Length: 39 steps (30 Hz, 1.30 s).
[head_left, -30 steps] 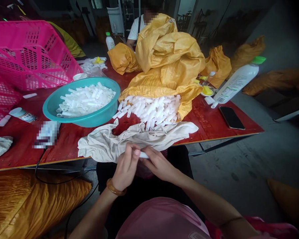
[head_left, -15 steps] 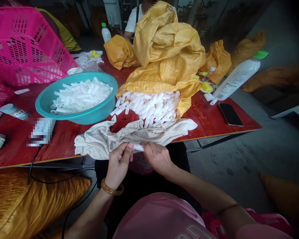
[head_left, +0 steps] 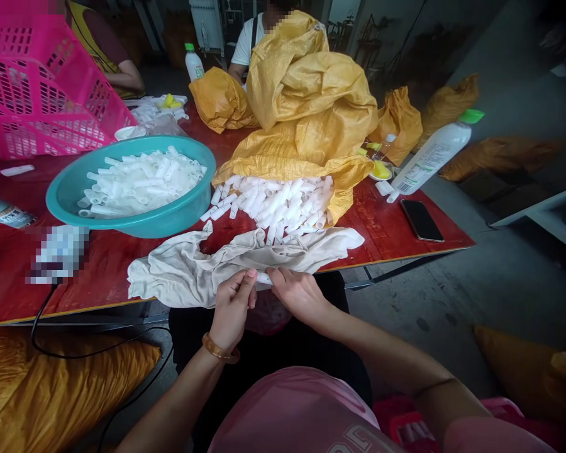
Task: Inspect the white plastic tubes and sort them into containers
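Between my two hands, at the table's front edge, a short white tube [head_left: 263, 278] is held by its ends. My left hand [head_left: 236, 299] pinches one end between thumb and fingers. The other end is in the closed fingers of my right hand [head_left: 296, 294]. Just beyond lies a crumpled cream cloth [head_left: 183, 270]. Behind the cloth, a pile of white tubes [head_left: 283, 201] spills from a yellow woven sack [head_left: 311, 107]. To the left, a teal basin [head_left: 170, 220] holds many similar tubes.
Pink baskets [head_left: 51, 94] stand at the left. A phone [head_left: 422, 220] and a large white bottle [head_left: 434, 157] are at the right of the red table [head_left: 104, 277]. Two people sit across. A yellow sack [head_left: 75, 384] lies below left.
The whole view has shifted, so the table and its objects appear slightly further left. Both hands keep hold of the tube, nearly unchanged. More of the person at the far left shows.
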{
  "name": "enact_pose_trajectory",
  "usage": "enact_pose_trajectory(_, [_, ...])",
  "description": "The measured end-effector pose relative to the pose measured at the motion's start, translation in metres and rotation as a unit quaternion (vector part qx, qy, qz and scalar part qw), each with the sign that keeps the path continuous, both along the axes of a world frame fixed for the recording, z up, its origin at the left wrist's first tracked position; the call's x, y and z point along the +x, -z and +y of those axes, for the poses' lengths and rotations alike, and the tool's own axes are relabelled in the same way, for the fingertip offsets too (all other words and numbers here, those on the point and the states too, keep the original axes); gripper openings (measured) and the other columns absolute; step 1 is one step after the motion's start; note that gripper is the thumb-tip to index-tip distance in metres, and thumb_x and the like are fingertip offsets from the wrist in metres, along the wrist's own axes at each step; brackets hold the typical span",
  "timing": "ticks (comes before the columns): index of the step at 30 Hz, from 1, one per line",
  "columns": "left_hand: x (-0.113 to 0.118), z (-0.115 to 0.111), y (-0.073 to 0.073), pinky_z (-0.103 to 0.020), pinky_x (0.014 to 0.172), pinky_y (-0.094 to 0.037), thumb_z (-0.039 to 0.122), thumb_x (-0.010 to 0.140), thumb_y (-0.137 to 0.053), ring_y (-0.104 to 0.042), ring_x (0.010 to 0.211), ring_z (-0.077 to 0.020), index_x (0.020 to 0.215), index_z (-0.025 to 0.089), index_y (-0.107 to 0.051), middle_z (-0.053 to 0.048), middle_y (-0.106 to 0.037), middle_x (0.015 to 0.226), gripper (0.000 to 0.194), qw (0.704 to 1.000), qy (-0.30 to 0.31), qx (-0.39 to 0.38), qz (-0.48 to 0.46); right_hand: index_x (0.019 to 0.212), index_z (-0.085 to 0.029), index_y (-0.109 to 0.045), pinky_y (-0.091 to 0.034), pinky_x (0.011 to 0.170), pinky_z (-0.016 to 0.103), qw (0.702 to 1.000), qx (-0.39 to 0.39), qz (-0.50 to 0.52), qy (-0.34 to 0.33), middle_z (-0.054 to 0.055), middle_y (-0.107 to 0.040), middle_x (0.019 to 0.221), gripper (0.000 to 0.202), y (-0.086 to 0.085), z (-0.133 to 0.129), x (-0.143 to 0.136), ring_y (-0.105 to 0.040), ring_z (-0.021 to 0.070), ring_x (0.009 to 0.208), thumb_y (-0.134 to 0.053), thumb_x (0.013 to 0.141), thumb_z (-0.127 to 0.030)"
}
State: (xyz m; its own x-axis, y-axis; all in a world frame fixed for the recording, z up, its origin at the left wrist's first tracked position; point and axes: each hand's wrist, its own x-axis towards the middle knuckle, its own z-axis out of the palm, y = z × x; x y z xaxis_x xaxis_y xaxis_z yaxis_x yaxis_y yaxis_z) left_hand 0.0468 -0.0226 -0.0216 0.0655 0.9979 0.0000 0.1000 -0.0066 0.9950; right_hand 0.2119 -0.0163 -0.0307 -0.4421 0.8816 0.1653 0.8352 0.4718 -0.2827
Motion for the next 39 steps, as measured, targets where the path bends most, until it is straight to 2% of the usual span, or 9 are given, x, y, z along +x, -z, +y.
enact_pose_trajectory(4, [0.005,-0.006,0.008,-0.029,0.047,-0.029,0.049,0.095,-0.054,-0.031,0.043,-0.0104,0.06,0.022,-0.038,0.006,-0.033,0.047,0.046,0.999,-0.031,-0.022,-0.035,0.124,-0.013,-0.056,-0.046,0.064,0.025,0.999,0.022,-0.031,0.021,0.013,-0.068,0.094,0.031,0.006,-0.005,-0.007,-0.065,0.0195,0.079,-0.037,0.099,-0.013])
enact_pose_trajectory(7, [0.0,-0.016,0.015,-0.029,0.051,-0.033,0.046,0.097,-0.05,-0.037,0.046,-0.0113,0.058,0.021,-0.041,0.005,-0.038,0.047,0.047,1.0,-0.006,0.001,0.0,0.114,-0.015,-0.059,-0.048,0.068,0.025,0.991,-0.09,0.093,-0.046,0.009,-0.068,0.093,0.023,0.007,-0.006,-0.003,-0.064,0.0185,0.079,-0.047,0.094,-0.014])
enact_pose_trajectory(10, [-0.01,-0.024,0.021,-0.028,0.057,-0.037,0.042,0.101,-0.044,-0.042,0.051,-0.0121,0.059,0.021,-0.046,0.003,-0.044,0.051,0.046,0.997,0.038,0.029,0.055,0.104,-0.016,-0.06,-0.048,0.073,0.024,0.935,-0.21,0.253,-0.134,0.003,-0.067,0.09,0.015,0.011,-0.009,0.002,-0.063,0.0159,0.08,-0.05,0.093,-0.015])
enact_pose_trajectory(16, [-0.037,-0.024,0.02,-0.026,0.068,-0.045,0.035,0.097,-0.053,-0.056,0.072,-0.0147,0.1,0.021,-0.062,-0.001,-0.063,0.079,0.017,0.969,0.16,0.078,0.172,0.126,-0.018,-0.055,-0.043,0.096,0.03,0.895,-0.258,0.31,-0.191,0.008,-0.064,0.121,0.028,0.001,-0.008,0.013,-0.059,0.0179,0.11,-0.044,0.1,-0.023])
enact_pose_trajectory(20, [-0.044,-0.024,0.008,-0.028,0.075,-0.047,0.03,0.097,-0.053,-0.059,0.079,-0.0163,0.106,0.021,-0.062,-0.003,-0.066,0.088,0.016,0.953,0.201,0.111,0.195,0.106,-0.016,-0.064,-0.043,0.079,0.025,0.908,-0.251,0.227,-0.246,0.005,-0.068,0.095,0.026,-0.017,0.004,0.021,-0.06,0.0154,0.085,-0.04,0.102,-0.026])
enact_pose_trajectory(25, [-0.044,-0.028,-0.004,-0.024,0.07,-0.045,0.028,0.098,-0.052,-0.058,0.075,-0.0139,0.095,0.021,-0.062,-0.001,-0.064,0.084,0.012,0.941,0.259,0.104,0.189,0.078,-0.016,-0.058,-0.03,0.058,0.021,0.901,-0.271,0.187,-0.281,-0.004,-0.048,0.065,0.019,-0.019,0.01,0.018,-0.042,0.0087,0.058,-0.051,0.095,-0.021])
enact_pose_trajectory(32, [-0.05,-0.026,-0.004,-0.023,0.07,-0.044,0.027,0.098,-0.052,-0.057,0.074,-0.0134,0.093,0.02,-0.06,-0.001,-0.062,0.084,0.012,0.928,0.299,0.1,0.197,0.066,-0.017,-0.045,-0.027,0.055,0.021,0.884,-0.306,0.263,-0.235,-0.007,-0.039,0.058,0.027,0.007,0.0,0.004,-0.035,0.0072,0.053,-0.054,0.092,-0.022])
enact_pose_trajectory(37, [-0.055,-0.033,0.008,-0.028,0.079,-0.048,0.021,0.094,-0.054,-0.058,0.087,-0.0176,0.097,0.021,-0.06,-0.005,-0.059,0.094,0.007,0.936,0.238,0.126,0.225,0.102,-0.016,-0.053,-0.043,0.064,0.022,0.777,-0.457,0.401,-0.164,0.002,-0.059,0.084,0.03,0.021,-0.022,0.0,-0.055,0.0119,0.071,-0.036,0.102,-0.04])
enact_pose_trajectory(39, [-0.053,-0.04,0.018,-0.031,0.088,-0.049,0.015,0.088,-0.058,-0.057,0.1,-0.0204,0.105,0.022,-0.06,-0.008,-0.057,0.106,0.019,0.936,0.231,0.134,0.23,0.105,-0.017,-0.052,-0.043,0.07,0.023,0.805,-0.427,0.387,-0.144,0.001,-0.057,0.092,0.017,0.03,-0.032,0.0,-0.053,0.0122,0.079,-0.049,0.096,-0.032])
